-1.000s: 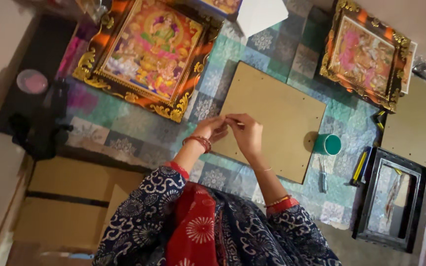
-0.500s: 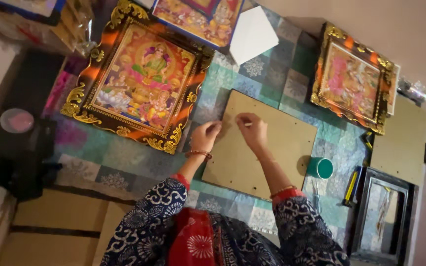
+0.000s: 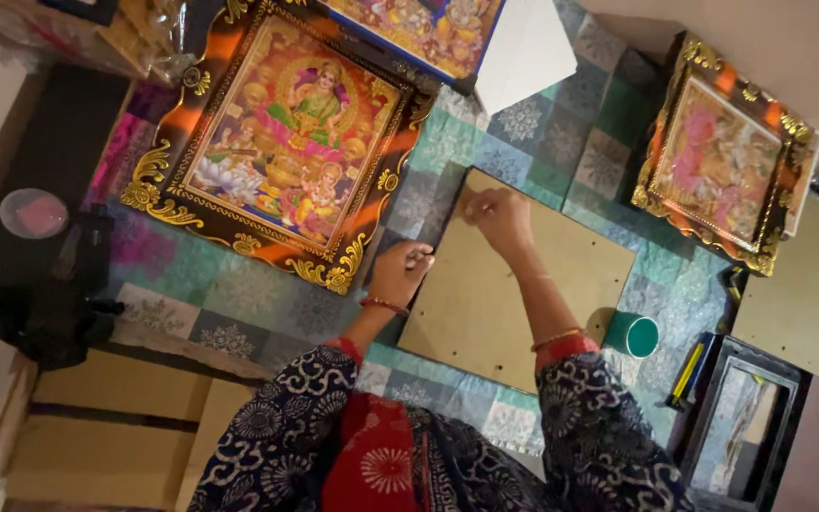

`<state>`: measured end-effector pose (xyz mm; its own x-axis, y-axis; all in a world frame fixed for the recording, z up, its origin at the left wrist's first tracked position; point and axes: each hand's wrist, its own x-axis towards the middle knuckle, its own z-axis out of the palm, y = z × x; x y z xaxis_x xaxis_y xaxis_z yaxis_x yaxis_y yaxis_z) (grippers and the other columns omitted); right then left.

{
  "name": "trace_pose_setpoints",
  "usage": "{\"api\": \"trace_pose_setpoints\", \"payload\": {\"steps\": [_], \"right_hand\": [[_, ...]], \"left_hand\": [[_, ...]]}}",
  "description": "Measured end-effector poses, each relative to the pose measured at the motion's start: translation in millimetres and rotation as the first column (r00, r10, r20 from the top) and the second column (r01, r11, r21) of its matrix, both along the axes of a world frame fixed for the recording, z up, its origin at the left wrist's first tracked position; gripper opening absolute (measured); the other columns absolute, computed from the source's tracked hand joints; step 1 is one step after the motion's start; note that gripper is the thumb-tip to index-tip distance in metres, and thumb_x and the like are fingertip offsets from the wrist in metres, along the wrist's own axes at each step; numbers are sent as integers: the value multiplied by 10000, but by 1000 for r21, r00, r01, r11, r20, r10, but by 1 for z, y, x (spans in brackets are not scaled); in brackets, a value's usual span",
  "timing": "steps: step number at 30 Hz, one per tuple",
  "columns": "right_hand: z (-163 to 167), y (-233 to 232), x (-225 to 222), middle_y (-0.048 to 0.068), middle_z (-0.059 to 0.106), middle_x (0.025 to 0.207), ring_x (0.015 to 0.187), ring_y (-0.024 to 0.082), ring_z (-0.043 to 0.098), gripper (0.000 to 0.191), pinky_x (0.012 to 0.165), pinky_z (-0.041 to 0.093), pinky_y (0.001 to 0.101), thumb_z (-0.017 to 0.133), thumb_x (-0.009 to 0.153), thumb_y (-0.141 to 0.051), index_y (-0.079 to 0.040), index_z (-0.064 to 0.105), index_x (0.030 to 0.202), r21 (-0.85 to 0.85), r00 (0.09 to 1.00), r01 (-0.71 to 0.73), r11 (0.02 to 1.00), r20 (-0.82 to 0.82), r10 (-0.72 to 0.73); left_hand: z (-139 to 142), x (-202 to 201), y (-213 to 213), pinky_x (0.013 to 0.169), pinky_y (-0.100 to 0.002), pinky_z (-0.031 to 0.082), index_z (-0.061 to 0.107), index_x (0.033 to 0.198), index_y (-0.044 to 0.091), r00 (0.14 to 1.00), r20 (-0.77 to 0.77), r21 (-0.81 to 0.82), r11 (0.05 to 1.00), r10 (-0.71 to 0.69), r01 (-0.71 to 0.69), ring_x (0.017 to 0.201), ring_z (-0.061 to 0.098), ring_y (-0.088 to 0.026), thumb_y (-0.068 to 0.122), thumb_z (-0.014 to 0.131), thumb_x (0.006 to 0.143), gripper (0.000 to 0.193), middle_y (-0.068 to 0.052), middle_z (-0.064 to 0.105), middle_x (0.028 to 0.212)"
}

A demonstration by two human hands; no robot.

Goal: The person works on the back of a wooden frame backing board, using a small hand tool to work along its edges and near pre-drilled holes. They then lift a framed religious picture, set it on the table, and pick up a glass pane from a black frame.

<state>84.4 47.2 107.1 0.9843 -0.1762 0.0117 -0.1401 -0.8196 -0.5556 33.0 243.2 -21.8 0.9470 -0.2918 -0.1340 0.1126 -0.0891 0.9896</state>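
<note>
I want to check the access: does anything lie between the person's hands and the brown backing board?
Nothing visible does. The right hand rests directly on the brown backing board near its far corner, and the left hand touches its left edge. The teal cup stands beside the board, apart.

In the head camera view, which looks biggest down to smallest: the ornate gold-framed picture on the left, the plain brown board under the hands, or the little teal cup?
1. Gold-framed picture, though the brown board comes close
2. Brown board
3. Teal cup, far the smallest
</note>
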Motion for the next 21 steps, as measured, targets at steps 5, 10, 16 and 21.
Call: {"api": "trace_pose_setpoints", "payload": {"steps": [5, 10, 16, 21], "right_hand": [[3, -2, 14, 100, 741, 749, 693, 240, 729, 73, 654, 566, 355, 724, 767, -43, -86, 780, 785, -27, 998, -13, 1000, -67, 11], [2, -1, 11, 77, 766, 782, 713, 214, 740, 78, 672, 574, 335, 728, 755, -70, -96, 778, 809, 4, 999, -35, 999, -39, 36], [8, -2, 3, 81, 766, 786, 703, 222, 717, 179, 645, 548, 359, 858, 749, -223, -94, 775, 841, 162, 960, 250, 954, -170, -223], [8, 24, -55, 74, 766, 969, 840, 205, 751, 250, 680, 566, 323, 812, 838, -177, -101, 726, 1060, 186, 929, 315, 931, 138, -342]], "left_hand": [[2, 0, 2, 747, -308, 616, 740, 1063, 56, 999, 34, 4, 1000, -9, 9, 831, 759, -190, 206, 742, 893, 227, -107, 766, 939], [3, -1, 2, 751, -319, 615, 744, 1058, 63, 1000, 4, 17, 1000, -5, 5, 826, 765, -195, 212, 743, 892, 223, -103, 773, 928], [9, -5, -1, 756, -329, 608, 748, 1072, 65, 999, 43, 53, 999, 11, -14, 842, 755, -207, 206, 754, 892, 229, -114, 762, 969], [14, -9, 7, 789, -310, 609, 736, 1123, 79, 993, -30, 40, 993, -111, 112, 874, 762, -162, 186, 745, 910, 239, -86, 787, 988]]}}
